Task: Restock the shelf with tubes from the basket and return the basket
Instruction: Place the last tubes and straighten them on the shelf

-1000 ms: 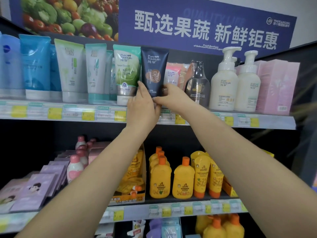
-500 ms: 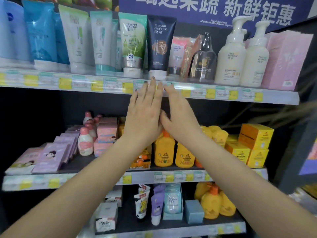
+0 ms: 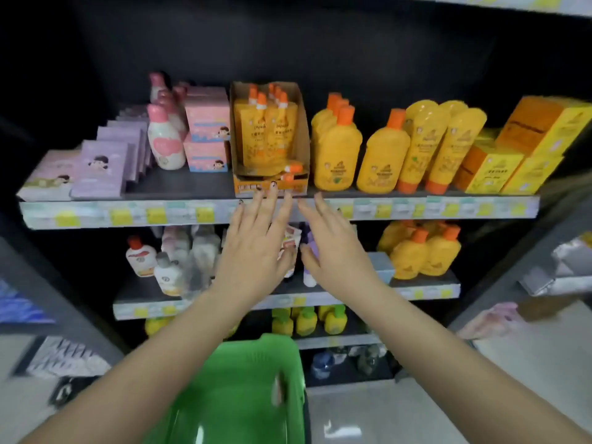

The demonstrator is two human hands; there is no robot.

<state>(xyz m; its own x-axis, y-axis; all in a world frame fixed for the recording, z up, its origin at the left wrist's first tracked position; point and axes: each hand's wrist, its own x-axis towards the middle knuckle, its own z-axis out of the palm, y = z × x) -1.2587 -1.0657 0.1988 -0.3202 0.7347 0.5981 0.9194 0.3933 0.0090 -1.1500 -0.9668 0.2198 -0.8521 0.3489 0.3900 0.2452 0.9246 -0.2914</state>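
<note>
Left hand (image 3: 256, 248): raised in front of the shelves, palm away, fingers straight and spread, grasping nothing; fingertips reaching up to the price strip of the middle shelf.
Right hand (image 3: 333, 251): just beside the left hand at its 3 o'clock, not touching it; fingers also stretched and loose, nothing in them.
Green basket (image 3: 243, 392): low in the view, at 6 o'clock from both hands, between the two forearms, on the floor side of the shelving; inside looks bare, but picture blurred there, so not sure.
Middle shelf (image 3: 179, 187): behind the fingertips, with yellow price tags along its front edge.
Cardboard display box (image 3: 272, 184): at 12 o'clock from the left hand, holding yellow pouches with orange caps.
Yellow bottles (image 3: 358, 152): at 3 o'clock from the box, upright, orange caps up.
Yellow tubes (image 3: 439, 149): further toward 3 o'clock, standing on orange caps.
Pink bottles (image 3: 165, 139): at 9 o'clock from the box, beside pink cartons (image 3: 208, 136).
Lower shelf (image 3: 426, 291): partly hidden behind the hands, small bottles and tubes on it, too blurred to name.
</note>
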